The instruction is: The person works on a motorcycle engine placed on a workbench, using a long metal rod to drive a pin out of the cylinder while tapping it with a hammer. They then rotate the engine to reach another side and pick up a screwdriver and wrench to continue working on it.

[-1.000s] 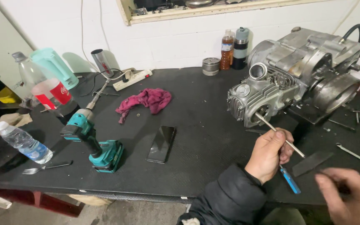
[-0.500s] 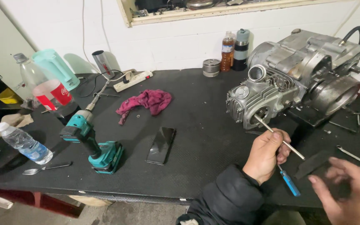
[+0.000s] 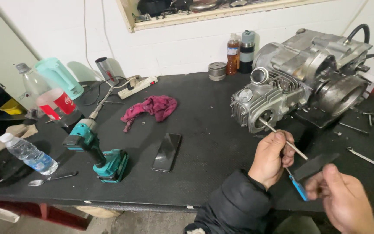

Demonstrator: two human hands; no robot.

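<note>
Fingers (image 3: 282,145) pinching thin rod (image 3: 282,138) at engine (image 3: 282,95), table edge (image 3: 152,203) near

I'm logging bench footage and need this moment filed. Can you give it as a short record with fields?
Setting: black workbench
Left hand: holds a thin metal rod reaching into the engine
Right hand: pinches a dark flat strip
Beside the hands: blue-handled tool
Mid bench: smartphone, teal cordless drill, magenta rag

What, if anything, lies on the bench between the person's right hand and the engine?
The left hand, holding a thin metal rod whose tip enters the engine, lies between. The right hand holds a dark flat strip in that gap too.
</note>
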